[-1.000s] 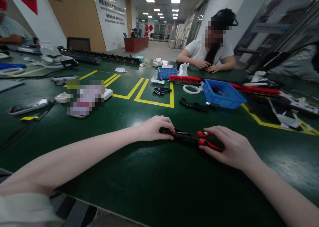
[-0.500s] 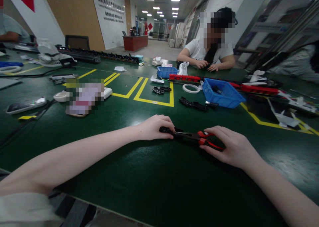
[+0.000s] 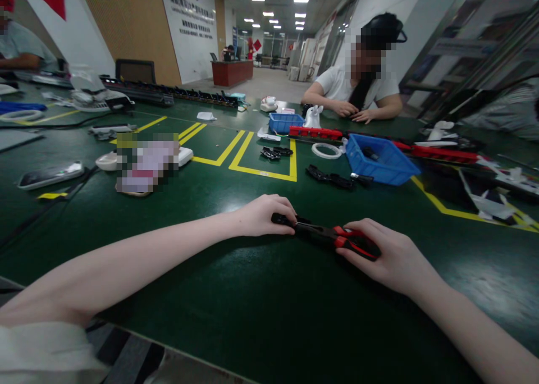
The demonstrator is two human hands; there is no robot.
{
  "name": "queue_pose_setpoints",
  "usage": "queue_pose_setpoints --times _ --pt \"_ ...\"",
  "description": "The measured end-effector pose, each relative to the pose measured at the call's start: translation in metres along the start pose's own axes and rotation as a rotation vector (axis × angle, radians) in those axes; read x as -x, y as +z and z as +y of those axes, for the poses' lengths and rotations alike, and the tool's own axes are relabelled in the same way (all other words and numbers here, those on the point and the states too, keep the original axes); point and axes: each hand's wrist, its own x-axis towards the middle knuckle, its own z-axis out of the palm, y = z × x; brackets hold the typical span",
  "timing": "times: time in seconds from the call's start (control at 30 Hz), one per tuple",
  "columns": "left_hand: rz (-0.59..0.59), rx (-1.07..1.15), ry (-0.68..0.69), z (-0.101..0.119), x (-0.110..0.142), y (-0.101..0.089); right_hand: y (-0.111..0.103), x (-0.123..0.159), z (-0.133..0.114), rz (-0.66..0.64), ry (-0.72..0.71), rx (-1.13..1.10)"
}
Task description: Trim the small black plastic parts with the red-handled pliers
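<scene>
My left hand (image 3: pixel 272 215) is closed around a small black plastic part (image 3: pixel 283 220) just above the green table (image 3: pixel 269 305). My right hand (image 3: pixel 391 255) grips the red and black handles of a pair of long-nose pliers (image 3: pixel 342 239). Their jaws point left and reach the black part at my left fingertips. Whether the jaw tips clamp it is hidden by my fingers. Beyond my hands lie more black plastic parts (image 3: pixel 330 177), with another small group of black parts (image 3: pixel 275 152) inside a yellow taped outline.
A blue bin (image 3: pixel 381 165) stands beyond my right hand, beside a white ring (image 3: pixel 327 150) and a long red strip (image 3: pixel 315 132). Two phones, one a pixelated phone (image 3: pixel 147 168) and one a dark phone (image 3: pixel 53 175), lie at left. Across the table sits a person (image 3: pixel 357 86).
The plier handles have come closer together as my right hand squeezed them. My left hand still holds the black part. The whole view has shifted slightly.
</scene>
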Motion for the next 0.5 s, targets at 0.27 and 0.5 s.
queue_pose_setpoints --times 0.27,0.5 --pt "0.004 0.018 0.002 0.0013 0.0001 -0.0004 -0.0039 -0.0036 -0.0063 -0.041 0.028 0.01" --pt "-0.007 0.013 0.002 0.0009 0.0005 -0.0006 0.0002 -0.0028 -0.0066 -0.038 -0.019 0.147"
